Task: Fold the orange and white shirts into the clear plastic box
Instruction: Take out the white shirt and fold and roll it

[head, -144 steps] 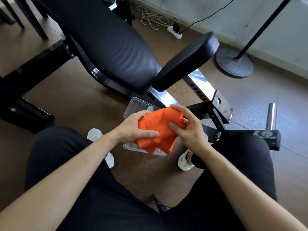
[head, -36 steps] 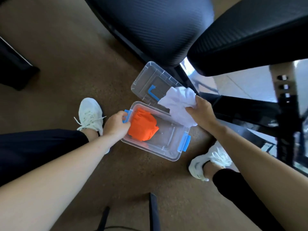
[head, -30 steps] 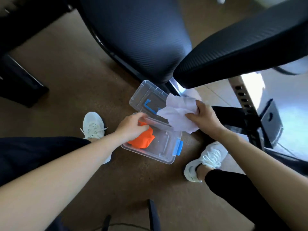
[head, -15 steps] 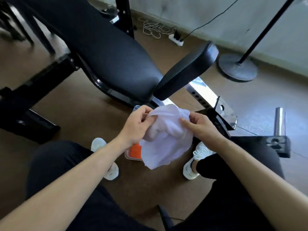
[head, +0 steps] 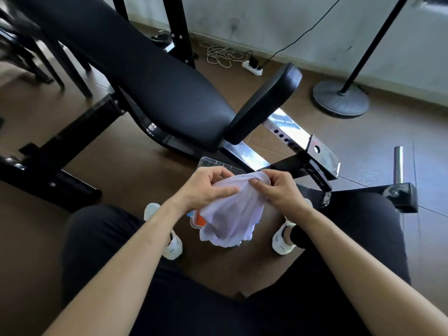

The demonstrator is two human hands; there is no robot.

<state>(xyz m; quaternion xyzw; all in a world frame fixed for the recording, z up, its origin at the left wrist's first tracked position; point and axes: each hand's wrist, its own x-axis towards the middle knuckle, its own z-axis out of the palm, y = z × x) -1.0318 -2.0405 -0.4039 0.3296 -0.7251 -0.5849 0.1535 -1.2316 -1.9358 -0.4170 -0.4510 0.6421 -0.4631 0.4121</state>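
Note:
Both my hands hold the white shirt (head: 232,214) bunched in the air above my knees. My left hand (head: 206,186) grips its upper left edge, thumb lying across the cloth. My right hand (head: 278,187) pinches the upper right edge. The shirt hangs down over the clear plastic box (head: 194,223) on the floor between my feet and hides most of it. A sliver of the orange shirt (head: 200,220) shows inside the box at its left end. The box's clear lid (head: 211,163) lies just beyond my hands.
A black weight bench (head: 150,88) with a raised seat pad (head: 264,103) and steel frame (head: 288,132) stands just ahead. A floor stand base (head: 340,98), power strip and coiled cable (head: 225,54) lie by the wall. My white shoes (head: 173,243) flank the box.
The orange shirt went from my hands into the box. My right hand took up the white shirt, I sat back up, and both hands now hold it above the box.

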